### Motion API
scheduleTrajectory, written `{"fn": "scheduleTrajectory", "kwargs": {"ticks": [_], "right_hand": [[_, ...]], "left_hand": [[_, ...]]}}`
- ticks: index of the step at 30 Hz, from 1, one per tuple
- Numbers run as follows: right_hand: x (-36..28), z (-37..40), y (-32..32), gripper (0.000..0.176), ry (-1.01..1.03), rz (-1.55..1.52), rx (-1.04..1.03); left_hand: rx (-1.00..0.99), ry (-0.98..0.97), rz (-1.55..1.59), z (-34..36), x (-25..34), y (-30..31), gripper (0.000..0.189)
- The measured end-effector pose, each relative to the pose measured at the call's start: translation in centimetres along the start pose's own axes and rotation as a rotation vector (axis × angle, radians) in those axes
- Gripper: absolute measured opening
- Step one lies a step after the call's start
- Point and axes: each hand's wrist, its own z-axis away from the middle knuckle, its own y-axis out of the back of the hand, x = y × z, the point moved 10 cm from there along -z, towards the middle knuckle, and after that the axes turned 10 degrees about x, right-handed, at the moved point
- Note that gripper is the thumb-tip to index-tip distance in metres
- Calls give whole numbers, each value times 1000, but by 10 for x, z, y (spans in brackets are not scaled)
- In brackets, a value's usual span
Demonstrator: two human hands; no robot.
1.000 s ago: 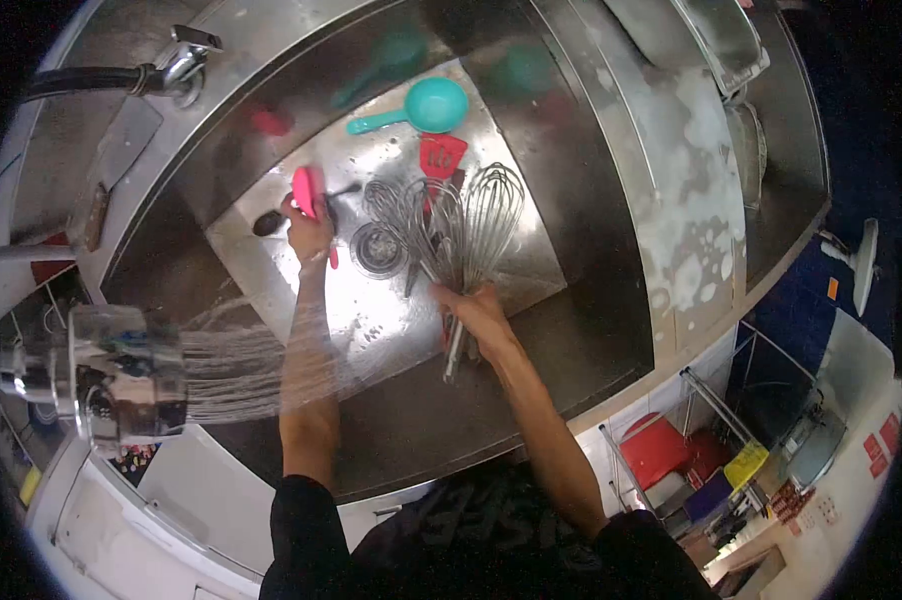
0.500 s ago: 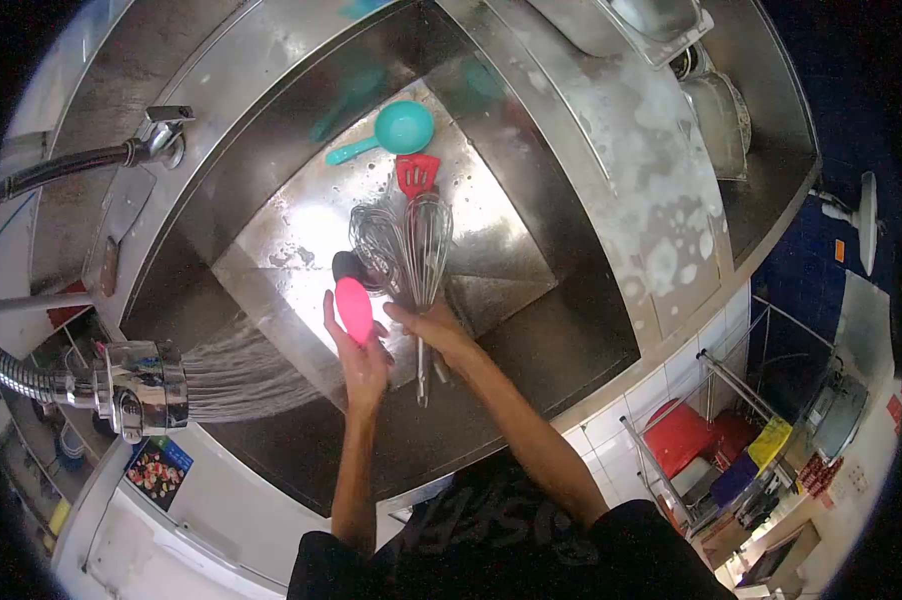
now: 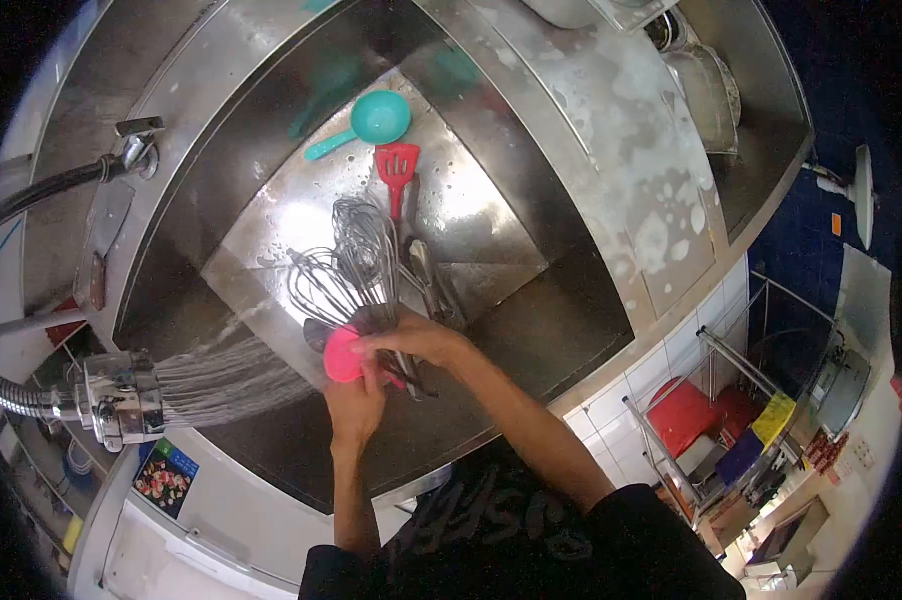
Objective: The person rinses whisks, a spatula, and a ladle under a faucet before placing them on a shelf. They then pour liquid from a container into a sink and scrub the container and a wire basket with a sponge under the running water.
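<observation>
My left hand (image 3: 356, 410) is closed on a pink rounded thing (image 3: 343, 355) with a dark part beside it; its kind I cannot make out. Close against it, my right hand (image 3: 423, 338) grips a wire whisk (image 3: 316, 285), whose loops tilt up and to the left. A second whisk (image 3: 363, 235) lies just beyond on the sink bottom. Farther up are a red slotted turner (image 3: 397, 165) and a turquoise ladle-like scoop (image 3: 381, 118). Other metal utensils (image 3: 433, 285) lie right of the whisks, partly hidden by my right hand.
Water sprays rightward from a shower head (image 3: 121, 400) at the left of the steel sink (image 3: 511, 350). A tap fitting (image 3: 139, 150) stands on the left rim. Suds cover the counter (image 3: 661, 230) at right, with metal containers (image 3: 706, 95) beyond. A rack with red items (image 3: 681, 420) stands lower right.
My right hand has tilted the whisk leftward and brought it down toward the pink thing. My left hand has turned the pink thing and moved it lower. The view has shifted slightly.
</observation>
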Motion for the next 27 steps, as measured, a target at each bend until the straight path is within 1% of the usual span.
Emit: {"fn": "scheduleTrajectory", "kwargs": {"ticks": [2,3,5,6,8,9,10,11,12,14,15,16,17,18,19,20,21,22,24,25,26,27], "right_hand": [[-10,-1,0,45,69,-16,77],[-13,0,-3,47,33,5,53],[-9,-9,-6,47,60,-63,66],[-19,-9,-6,48,91,-124,77],[-28,-1,-2,48,76,-123,108],[-37,2,-3,48,97,-59,91],[-41,4,-4,48,119,5,73],[-42,7,-3,48,120,4,68],[-47,8,1,48,157,6,96],[-52,7,1,47,201,-5,110],[-45,2,3,46,178,32,109],[-38,-2,4,46,154,71,109],[-36,-4,3,47,193,115,104],[-35,-2,-1,47,190,106,95],[-37,3,-9,49,195,109,58],[-40,4,-16,50,206,118,22],[-50,7,-20,49,418,46,42],[-48,10,-18,49,416,49,39],[-24,12,1,48,145,-28,131],[-33,18,0,46,207,-153,114],[-36,22,3,46,206,-150,117],[-37,28,0,46,131,-112,81]], "left_hand": [[18,348,137,-1,-13,10,32],[12,350,135,-4,-3,12,32],[292,551,633,-6,-2,30,33],[292,548,634,-10,0,32,33],[375,539,727,-12,1,41,39],[374,541,726,-12,2,43,39],[358,424,671,-17,13,49,35],[344,308,612,-21,22,56,32],[352,306,602,-15,8,59,32],[180,394,673,3,-32,47,33],[353,357,611,-2,-32,67,38],[357,354,600,-16,-24,70,38],[493,494,847,-30,-31,75,42],[631,639,1093,-31,-41,74,46],[638,645,1080,-30,-47,72,46],[509,367,714,-42,-31,77,51],[367,96,351,-52,-6,70,55],[370,99,352,-60,6,73,55],[387,255,630,-71,17,77,57],[449,308,706,-69,9,78,52],[447,308,710,-70,7,75,52],[516,350,772,-69,-1,75,49]]}}
